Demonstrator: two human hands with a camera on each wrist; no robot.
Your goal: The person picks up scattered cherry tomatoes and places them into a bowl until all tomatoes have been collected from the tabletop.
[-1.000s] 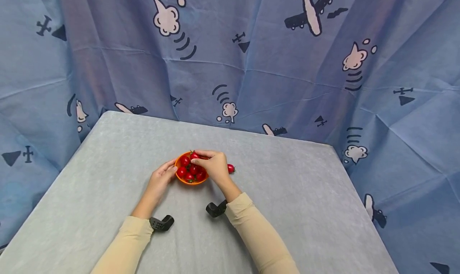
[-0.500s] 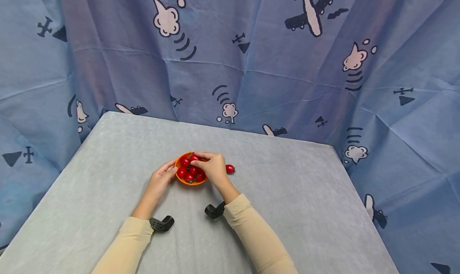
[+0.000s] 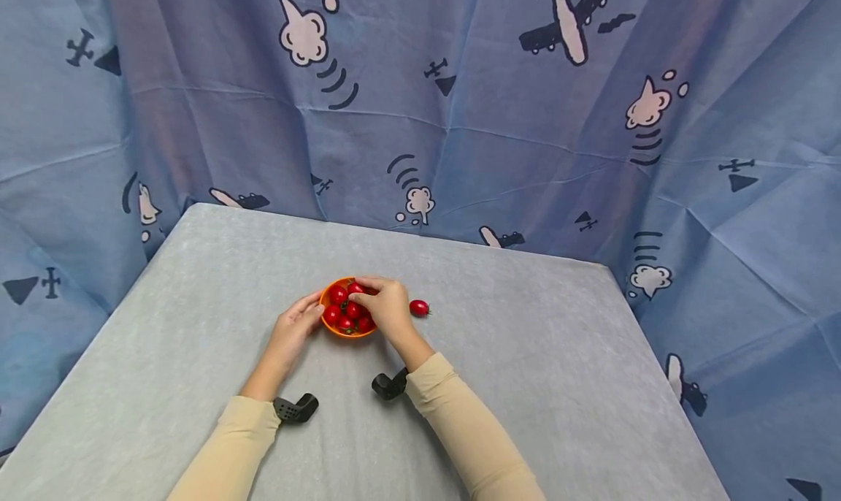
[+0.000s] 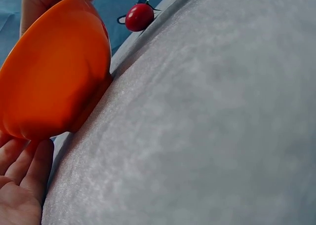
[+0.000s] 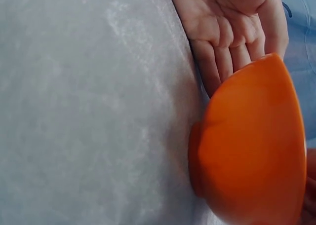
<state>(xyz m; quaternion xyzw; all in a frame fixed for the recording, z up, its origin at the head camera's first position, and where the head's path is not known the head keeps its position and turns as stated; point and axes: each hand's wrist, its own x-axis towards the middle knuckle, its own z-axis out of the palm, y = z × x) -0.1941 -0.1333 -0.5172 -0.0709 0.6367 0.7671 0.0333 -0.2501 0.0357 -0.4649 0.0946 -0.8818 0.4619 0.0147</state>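
Note:
An orange bowl [image 3: 350,337] holding several red cherry tomatoes [image 3: 332,314] stands near the middle of the table. My left hand [image 3: 292,331] holds its left side, thumb at the rim and fingers along the outer wall. That left hand [image 5: 232,32] also shows palm-side in the right wrist view, its fingertips against the orange bowl [image 5: 252,141]. My right hand [image 3: 389,309] reaches over the bowl's right rim and pinches a cherry tomato [image 3: 355,288] between thumb and index finger. Its other fingers are mostly hidden.
One loose cherry tomato [image 3: 419,308] lies on the grey cloth-covered table [image 3: 525,355], right of the right hand. Behind the table hangs a blue printed curtain [image 3: 381,106]. Each wrist wears a black camera, such as the left wrist camera [image 3: 296,409].
My right hand has moved slightly left and the pinched tomato sits a little lower in the bowl. More of the loose tomato shows. The left hand and bowl stay put.

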